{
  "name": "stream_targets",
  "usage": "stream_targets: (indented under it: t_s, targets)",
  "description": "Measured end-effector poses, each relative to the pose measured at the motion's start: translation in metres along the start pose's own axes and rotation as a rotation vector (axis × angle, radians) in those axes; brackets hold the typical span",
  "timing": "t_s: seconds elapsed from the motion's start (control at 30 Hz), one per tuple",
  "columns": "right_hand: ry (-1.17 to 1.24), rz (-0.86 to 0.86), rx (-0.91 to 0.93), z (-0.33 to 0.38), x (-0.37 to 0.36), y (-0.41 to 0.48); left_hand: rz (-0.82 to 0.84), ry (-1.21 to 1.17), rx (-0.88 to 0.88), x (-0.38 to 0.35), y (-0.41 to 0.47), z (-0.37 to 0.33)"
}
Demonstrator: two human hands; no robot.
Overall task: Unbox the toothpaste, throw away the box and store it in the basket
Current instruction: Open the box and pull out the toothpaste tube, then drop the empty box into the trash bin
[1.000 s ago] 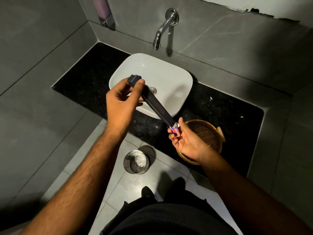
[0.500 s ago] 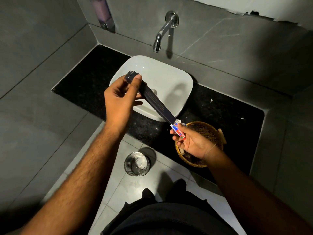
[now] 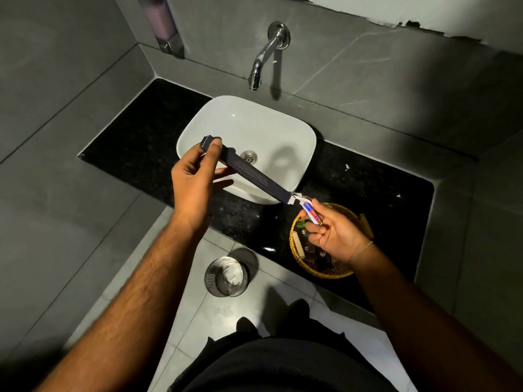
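Toothpaste [image 3: 311, 212], a small red, white and blue tube, now shows further out of the open end of its box [image 3: 254, 174] than half a second ago, when only its tip peeked out. The right hand [image 3: 336, 233] pinches the tube between thumb and fingers and has drawn down and away, so it now hangs directly over the basket [image 3: 295, 250] rather than at the basket's near-left rim. The left hand [image 3: 195, 179] grips the closed far end of the long dark box with thumb on top and fingers curled beneath, much as before, holding it slanted above the front rim of the sink [image 3: 283, 128]. The box's torn white flaps touch the tube where it emerges. One woven basket sits at the front edge of the black counter [image 3: 382, 182], just right of the one white sink; it holds several small dark packets, whose exact number cannot be told because the hand covers part of them. One chrome tap [image 3: 263, 58] juts from the wall above the sink. One round metal bin [image 3: 226, 277] stands on the floor below the counter's front edge. One tube, one box, two hands.
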State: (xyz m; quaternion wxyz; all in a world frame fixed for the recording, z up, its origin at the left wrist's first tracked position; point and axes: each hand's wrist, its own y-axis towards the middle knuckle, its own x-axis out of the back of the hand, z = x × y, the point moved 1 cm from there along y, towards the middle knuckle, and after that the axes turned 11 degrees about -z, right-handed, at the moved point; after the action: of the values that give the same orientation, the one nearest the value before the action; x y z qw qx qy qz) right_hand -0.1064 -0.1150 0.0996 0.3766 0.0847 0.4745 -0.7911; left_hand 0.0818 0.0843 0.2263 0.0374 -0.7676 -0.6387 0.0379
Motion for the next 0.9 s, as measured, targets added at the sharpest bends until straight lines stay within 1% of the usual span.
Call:
stream_targets:
  t_s: [0.3,0.4,0.5,0.57,0.63,0.73,0.8,0.9]
  targets:
    - [-0.075,-0.131,0.066,0.008,0.022,-0.001,-0.090,-0.166,0.174,0.033,0.013,0.021]
    - [-0.131,-0.204,0.097,0.005,0.030,0.000,-0.121,-0.124,0.176,0.057,0.017,0.034]
    - [-0.253,-0.375,0.190,0.000,0.027,0.003,-0.175,-0.001,0.167,0.094,0.015,0.058]
    - [-0.359,-0.455,0.256,-0.006,0.020,0.009,-0.192,0.074,0.179,0.123,0.007,0.081]
    - [-0.422,-0.465,0.294,-0.016,0.005,0.018,-0.186,0.166,0.218,0.149,-0.008,0.107]
    - [-0.512,-0.443,0.351,-0.038,-0.022,0.032,-0.201,0.305,0.321,0.179,-0.035,0.150]
    - [-0.598,-0.408,0.406,-0.060,-0.043,0.046,-0.260,0.372,0.393,0.198,-0.055,0.184]
    - [-0.705,-0.361,0.453,-0.095,-0.072,0.062,-0.374,0.384,0.506,0.218,-0.084,0.234]
